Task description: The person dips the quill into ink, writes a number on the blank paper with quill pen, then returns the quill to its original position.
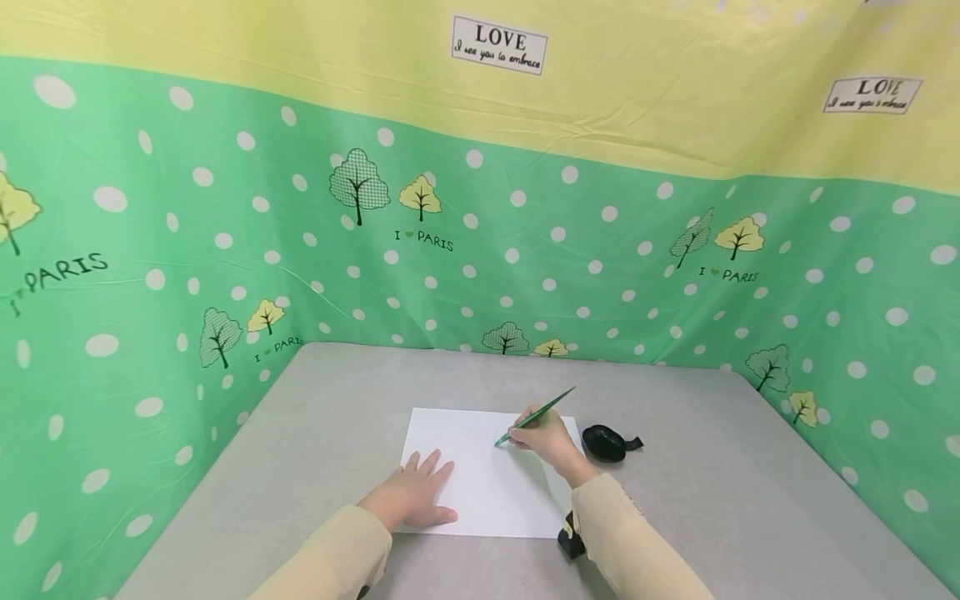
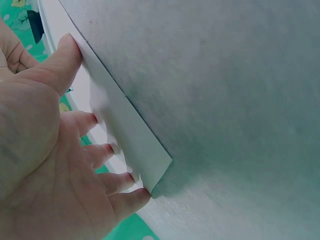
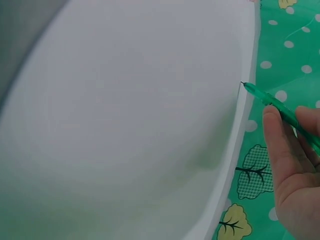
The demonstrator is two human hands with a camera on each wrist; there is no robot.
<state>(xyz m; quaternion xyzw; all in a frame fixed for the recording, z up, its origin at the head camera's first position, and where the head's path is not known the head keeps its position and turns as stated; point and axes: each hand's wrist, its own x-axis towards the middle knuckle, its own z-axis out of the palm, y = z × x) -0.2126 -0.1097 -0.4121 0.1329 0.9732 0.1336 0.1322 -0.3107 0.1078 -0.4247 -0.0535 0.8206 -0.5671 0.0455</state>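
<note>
A white sheet of paper [image 1: 480, 492] lies on the grey table. My left hand [image 1: 414, 490] rests on its left part with the fingers spread and straight; in the left wrist view the fingertips of that hand [image 2: 55, 145] touch the paper [image 2: 135, 135] near its edge. My right hand [image 1: 547, 437] pinches a green pen [image 1: 543, 410] between thumb and fingers. The pen slants, its tip at the upper middle of the sheet. In the right wrist view the tip of the green pen [image 3: 280, 107] meets the paper [image 3: 125, 100] beside a short, thin dark line.
A black rounded object with a short strap [image 1: 603, 443] lies right of the paper on the table [image 1: 337, 400]. Another black object [image 1: 571, 542], partly hidden by the right sleeve, sits at the paper's lower right corner. A green and yellow patterned curtain [image 1: 450, 283] surrounds the table.
</note>
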